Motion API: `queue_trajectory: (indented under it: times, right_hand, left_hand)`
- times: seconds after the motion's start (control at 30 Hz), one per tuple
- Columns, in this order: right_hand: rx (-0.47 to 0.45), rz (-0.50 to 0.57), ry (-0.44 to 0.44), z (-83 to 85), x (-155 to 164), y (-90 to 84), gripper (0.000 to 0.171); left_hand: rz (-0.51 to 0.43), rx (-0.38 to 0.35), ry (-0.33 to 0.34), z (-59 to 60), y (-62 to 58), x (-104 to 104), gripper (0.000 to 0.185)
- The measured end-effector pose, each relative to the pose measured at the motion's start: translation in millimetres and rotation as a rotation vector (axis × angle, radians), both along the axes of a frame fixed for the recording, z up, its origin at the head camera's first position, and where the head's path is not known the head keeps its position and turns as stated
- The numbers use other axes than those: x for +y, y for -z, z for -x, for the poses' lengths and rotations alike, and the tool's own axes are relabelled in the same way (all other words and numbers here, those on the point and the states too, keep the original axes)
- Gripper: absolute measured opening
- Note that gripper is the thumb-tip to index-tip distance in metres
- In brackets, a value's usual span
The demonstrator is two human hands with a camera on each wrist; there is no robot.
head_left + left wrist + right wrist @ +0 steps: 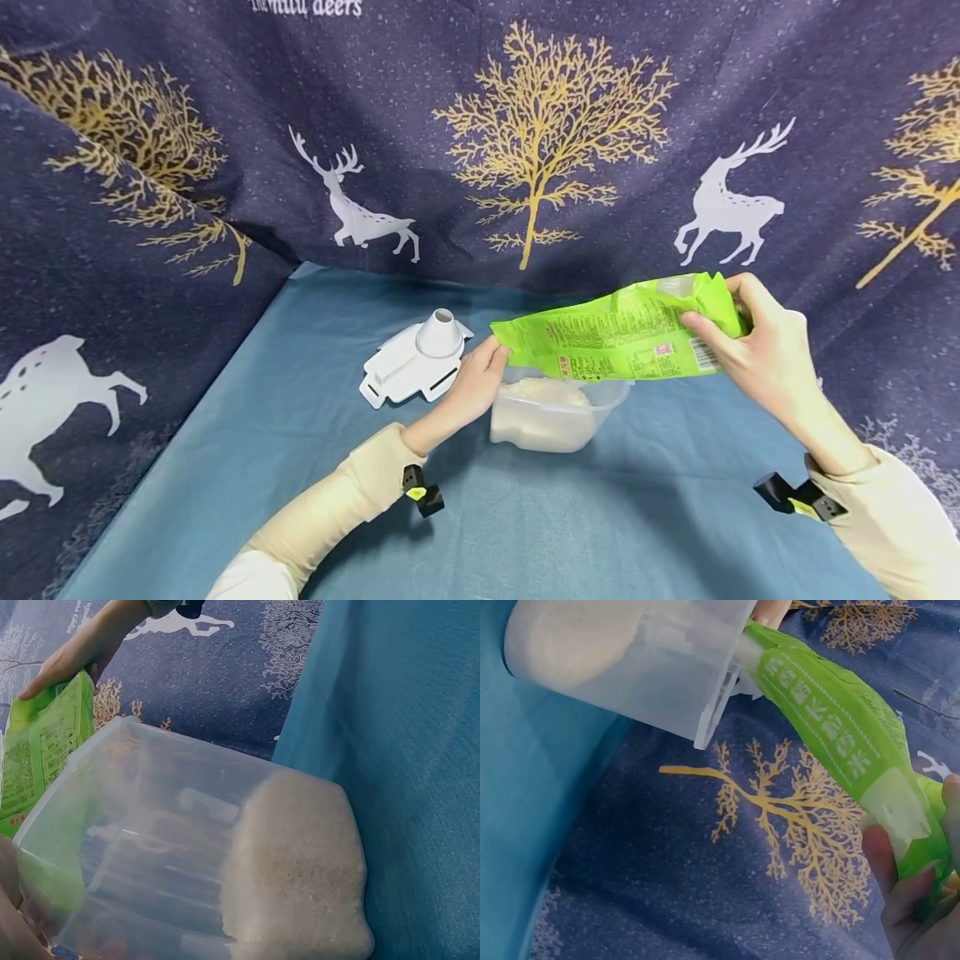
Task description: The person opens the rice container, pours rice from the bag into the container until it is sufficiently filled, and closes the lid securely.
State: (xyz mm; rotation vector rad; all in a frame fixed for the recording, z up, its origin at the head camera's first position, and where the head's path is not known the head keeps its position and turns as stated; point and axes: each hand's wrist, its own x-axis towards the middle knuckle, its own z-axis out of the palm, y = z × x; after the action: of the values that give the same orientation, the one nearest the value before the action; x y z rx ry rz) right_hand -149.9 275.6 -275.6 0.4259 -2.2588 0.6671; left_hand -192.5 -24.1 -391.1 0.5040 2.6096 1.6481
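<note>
Nearest to camera: cream sleeves of both forearms at the bottom of the head view, each with a small black wrist mount.
Left hand [474, 385]: fingers curled at the left rim of the clear container [551, 414], thumb and fingertips up against the low end of the green bag [615, 333]; it appears to steady both, though exactly which one the fingers pinch is hard to tell.
Right hand [757, 342]: fingers and thumb pinch the raised, sealed end of the green bag, closed firmly round it.
Bag axis: long axis runs left to right across the head view, high at the right hand, sloping down to the left hand; its low end sits just over the container's rim.
Bag mouth: the right wrist view shows the bag's [840, 727] narrow end meeting the container's [630, 660] edge, touching or nearly so.
Container: stands on the blue tablecloth [300, 467], directly below the middle of the bag; the left wrist view shows white grains [296, 870] heaped against one side of it, the rest of the tub bare.
Nearer hand: the left is closer to the container, the right is well apart from it and above.
Farther out: a white lid with a spout [416, 360] lies flat just left of the left hand.
Backdrop: dark cloth with gold trees and white deer.
</note>
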Motion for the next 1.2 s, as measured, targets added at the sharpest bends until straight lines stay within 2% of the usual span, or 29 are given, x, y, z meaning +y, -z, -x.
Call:
queue_trajectory:
  times: [0.17, 0.33, 0.47, 0.63, 0.87, 0.93, 1.07, 1.2]
  right_hand:
    - [0.019, -0.010, -0.037, -3.1, -0.6, -1.1, 0.048]
    - [0.058, 0.044, -0.009, -3.7, -4.2, 0.9, 0.061]
    - [0.065, 0.097, 0.015, -2.7, -5.4, 4.2, 0.060]
    - [0.055, 0.115, 0.021, -1.9, -4.3, 5.3, 0.063]
    - [0.074, -0.008, -0.048, 0.5, -1.6, -1.6, 0.065]
    - [0.090, -0.048, -0.046, -0.2, -1.2, -3.6, 0.066]
    - [0.106, -0.114, -0.038, -2.9, 0.1, -6.2, 0.068]
    - [0.073, -0.176, -0.040, -6.7, 0.3, -7.9, 0.067]
  left_hand:
    - [-0.008, -0.013, -0.014, -0.1, 0.3, 1.2, 0.027]
    - [-0.031, -0.015, -0.007, -0.9, 0.5, 1.5, 0.027]
    - [-0.055, -0.020, -0.008, -1.3, 0.9, 2.0, 0.028]
    - [-0.036, -0.011, -0.016, -1.2, 0.2, 2.3, 0.029]
    - [0.003, -0.009, -0.039, -0.3, -0.2, 2.5, 0.021]
    - [-0.009, -0.017, -0.032, 0.2, -0.8, 2.8, 0.019]
    - [-0.039, -0.024, -0.021, 0.7, -1.0, 3.3, 0.030]
    - [-0.036, -0.019, -0.019, 0.6, -0.2, 3.3, 0.026]
